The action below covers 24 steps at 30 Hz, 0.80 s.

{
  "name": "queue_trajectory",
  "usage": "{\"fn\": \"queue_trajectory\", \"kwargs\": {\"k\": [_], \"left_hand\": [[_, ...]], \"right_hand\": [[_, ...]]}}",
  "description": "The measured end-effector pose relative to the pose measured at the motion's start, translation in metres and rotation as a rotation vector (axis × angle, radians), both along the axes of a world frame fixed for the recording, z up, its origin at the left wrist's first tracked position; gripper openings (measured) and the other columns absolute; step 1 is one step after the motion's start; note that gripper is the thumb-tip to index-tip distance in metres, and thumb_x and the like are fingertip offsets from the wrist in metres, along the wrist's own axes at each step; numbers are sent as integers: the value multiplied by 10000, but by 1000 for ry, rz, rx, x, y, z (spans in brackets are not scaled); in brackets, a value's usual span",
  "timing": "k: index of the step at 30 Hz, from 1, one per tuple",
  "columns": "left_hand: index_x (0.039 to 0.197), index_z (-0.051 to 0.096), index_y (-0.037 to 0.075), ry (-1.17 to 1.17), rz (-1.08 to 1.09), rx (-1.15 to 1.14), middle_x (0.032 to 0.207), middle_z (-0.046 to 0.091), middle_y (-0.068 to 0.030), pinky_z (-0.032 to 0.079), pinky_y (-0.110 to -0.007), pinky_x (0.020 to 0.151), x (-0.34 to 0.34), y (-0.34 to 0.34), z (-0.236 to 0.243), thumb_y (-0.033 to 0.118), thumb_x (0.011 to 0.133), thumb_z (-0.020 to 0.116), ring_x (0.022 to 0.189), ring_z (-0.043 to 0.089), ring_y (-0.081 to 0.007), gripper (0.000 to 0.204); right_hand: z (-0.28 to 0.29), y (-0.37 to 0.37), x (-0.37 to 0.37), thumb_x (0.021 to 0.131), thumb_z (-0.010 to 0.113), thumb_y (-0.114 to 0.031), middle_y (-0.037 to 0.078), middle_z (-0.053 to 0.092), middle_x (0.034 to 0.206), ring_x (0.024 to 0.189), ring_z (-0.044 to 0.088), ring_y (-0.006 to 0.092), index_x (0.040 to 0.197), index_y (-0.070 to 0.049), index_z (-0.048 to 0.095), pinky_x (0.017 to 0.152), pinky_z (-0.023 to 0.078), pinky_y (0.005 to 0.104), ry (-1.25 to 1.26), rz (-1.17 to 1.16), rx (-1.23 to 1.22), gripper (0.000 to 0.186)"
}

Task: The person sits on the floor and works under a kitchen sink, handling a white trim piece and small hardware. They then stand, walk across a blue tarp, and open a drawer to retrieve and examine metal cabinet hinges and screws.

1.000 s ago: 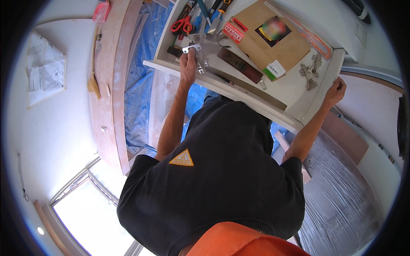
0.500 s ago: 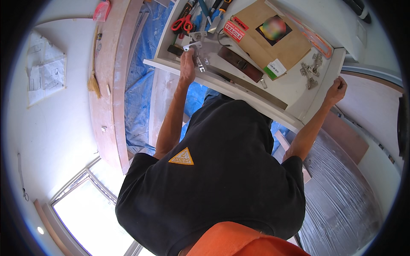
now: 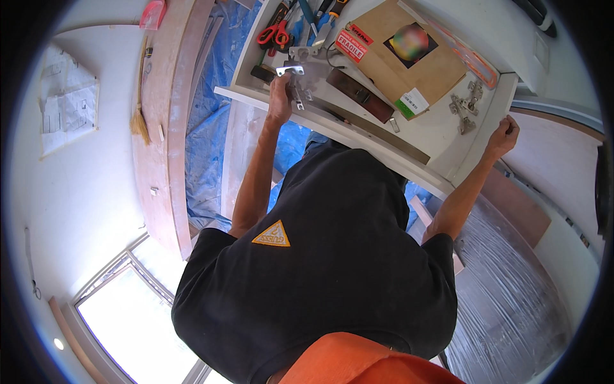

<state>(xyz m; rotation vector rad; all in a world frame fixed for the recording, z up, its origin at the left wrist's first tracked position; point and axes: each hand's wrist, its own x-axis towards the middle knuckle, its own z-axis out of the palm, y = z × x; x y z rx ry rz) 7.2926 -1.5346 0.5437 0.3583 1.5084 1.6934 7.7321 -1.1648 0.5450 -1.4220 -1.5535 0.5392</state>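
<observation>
An open white drawer lies across the far side of my body. Over its front left corner, my left hand is closed on a silver metal cabinet hinge, its flat plate pointing up. Just outside the drawer's right side is my right hand, fingers curled together; what they hold, if anything, is hidden. Several similar hinges lie at the drawer's right end. Between the hands are a dark brown wooden block plane and a cardboard envelope with stickers.
Red-handled scissors and other hand tools fill the drawer's far left corner. An orange-framed tool lies beside the envelope. Blue plastic sheeting covers the floor at left, next to a long wooden panel. Plastic-wrapped boards stand at right.
My left hand has turned the hinge slightly, so its plate shows more broadly and lies flatter. My right hand has stayed in place.
</observation>
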Motion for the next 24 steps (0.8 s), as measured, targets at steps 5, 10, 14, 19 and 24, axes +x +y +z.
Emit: {"fn": "queue_trajectory", "kwargs": {"k": [5,10,14,19,24], "left_hand": [[1256,561,-56,-38,-23,26,1283,596,-206,548,-433,911,2,0,4,359,977,367,1122,633,-366,537],[1264,557,-56,-40,-57,58,1293,593,-202,547,-434,914,6,2,16,352,975,365,1125,632,-365,535],[1262,558,-61,-16,-55,49,1287,597,-204,548,-437,914,8,4,22,347,975,367,1118,637,-365,533],[1256,560,-67,-11,-62,37,1279,602,-207,549,-440,914,8,5,23,341,976,369,1113,640,-366,530],[1258,556,-72,-12,-60,46,1281,600,-210,550,-438,910,8,5,24,341,978,366,1114,639,-365,534]], "right_hand": [[-3,2,1,925,556,-121,120,685,919,828,669,191,1017,29,667,766,555,305,19,3,-10,208],[-5,3,3,924,569,-133,110,684,919,826,664,185,1020,25,671,775,546,302,12,-5,-17,211],[-6,3,4,918,602,-151,96,688,921,831,649,169,1041,14,671,762,520,296,34,-5,-12,218],[-10,5,6,915,604,-151,100,688,922,827,652,171,1035,18,669,749,526,290,50,2,-24,217],[-11,6,6,913,603,-149,98,687,917,814,650,167,1031,21,668,736,527,285,37,-4,-14,217]]}}
